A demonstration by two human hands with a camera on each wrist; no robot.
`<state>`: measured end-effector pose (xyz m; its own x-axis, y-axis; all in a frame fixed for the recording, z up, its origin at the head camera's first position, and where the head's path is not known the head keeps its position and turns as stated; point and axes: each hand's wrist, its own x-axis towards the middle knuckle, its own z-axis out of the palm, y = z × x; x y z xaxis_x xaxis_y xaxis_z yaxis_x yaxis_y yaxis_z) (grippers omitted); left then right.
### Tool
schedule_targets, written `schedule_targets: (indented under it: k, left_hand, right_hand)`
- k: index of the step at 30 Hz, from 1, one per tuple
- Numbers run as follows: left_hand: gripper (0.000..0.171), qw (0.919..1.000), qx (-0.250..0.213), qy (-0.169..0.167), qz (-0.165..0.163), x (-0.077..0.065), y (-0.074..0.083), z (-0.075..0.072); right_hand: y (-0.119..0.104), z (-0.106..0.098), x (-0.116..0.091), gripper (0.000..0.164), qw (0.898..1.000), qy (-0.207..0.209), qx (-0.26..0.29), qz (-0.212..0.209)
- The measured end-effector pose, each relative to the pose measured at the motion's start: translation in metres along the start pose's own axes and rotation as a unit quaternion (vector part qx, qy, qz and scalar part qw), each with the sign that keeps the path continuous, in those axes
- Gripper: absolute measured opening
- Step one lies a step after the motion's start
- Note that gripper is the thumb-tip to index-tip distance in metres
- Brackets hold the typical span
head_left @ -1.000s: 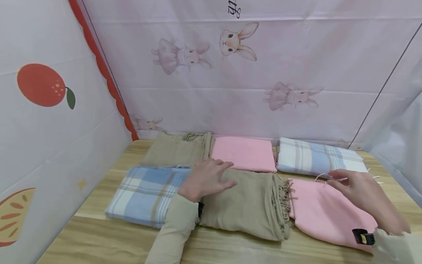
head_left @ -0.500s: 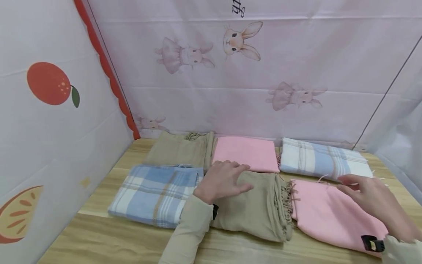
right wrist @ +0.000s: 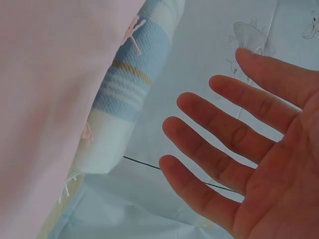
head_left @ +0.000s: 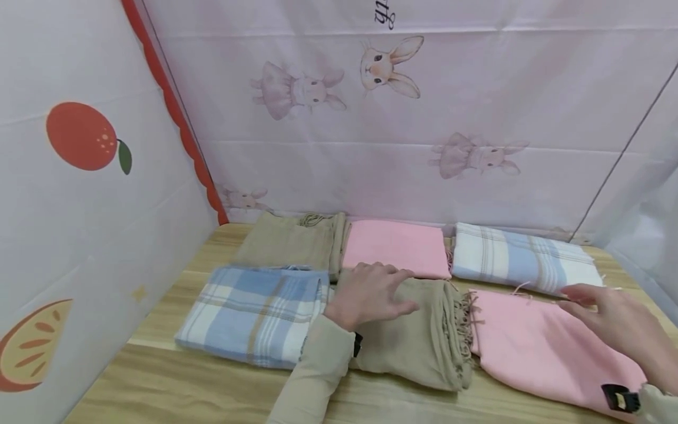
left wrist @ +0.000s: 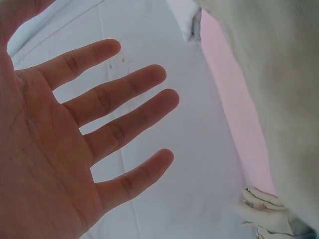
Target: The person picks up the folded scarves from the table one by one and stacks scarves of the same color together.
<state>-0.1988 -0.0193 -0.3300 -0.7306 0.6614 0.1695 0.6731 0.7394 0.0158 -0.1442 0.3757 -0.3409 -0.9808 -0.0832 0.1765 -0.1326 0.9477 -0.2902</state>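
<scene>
My left hand hovers over the front beige scarf, its fingers spread and holding nothing. In the left wrist view the palm and separated fingers show above that beige cloth. My right hand is held above the front pink scarf, which is folded with a rounded near side and fringe at its left. The right wrist view shows its fingers extended and apart, with no cloth between them. A folded blue-and-white plaid scarf lies left of the beige one.
Along the back lie another beige scarf, a pink scarf and a plaid scarf, all folded. They rest on a wood-grain table. A rabbit-print curtain hangs behind, and a fruit-print sheet stands at left.
My left hand has moved right, from beside the plaid scarf to over the beige one. The right hand has drifted a little right; the view has shifted slightly. The scarves keep their places.
</scene>
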Motion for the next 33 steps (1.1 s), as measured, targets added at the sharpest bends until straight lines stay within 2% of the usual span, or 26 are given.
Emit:
schedule_targets:
  k: [7, 11, 18, 27, 33]
  left_hand:
    - [0.06, 0.9996, -0.02, -0.006, 0.02, 0.008, 0.009, 0.001]
    - [0.06, 0.999, -0.03, -0.004, 0.033, 0.011, 0.012, 0.003]
    - [0.062, 0.9986, -0.035, -0.012, 0.038, 0.014, 0.017, 0.006]
    - [0.068, 0.9959, -0.076, -0.039, 0.032, 0.02, 0.028, 0.013]
    - [0.066, 0.9958, -0.073, -0.039, 0.04, 0.024, 0.036, 0.018]
  right_hand:
    - [0.008, 0.0, -0.005, 0.028, 0.999, 0.038, -0.02, -0.015]
    - [0.012, 0.001, -0.006, 0.028, 0.999, 0.03, -0.014, -0.017]
    - [0.017, -0.006, -0.006, 0.035, 1.0, -0.002, -0.014, 0.02]
    - [0.026, -0.004, -0.01, 0.044, 0.999, 0.007, -0.018, 0.035]
    - [0.034, 0.0, -0.013, 0.045, 0.999, 0.002, -0.014, 0.04]
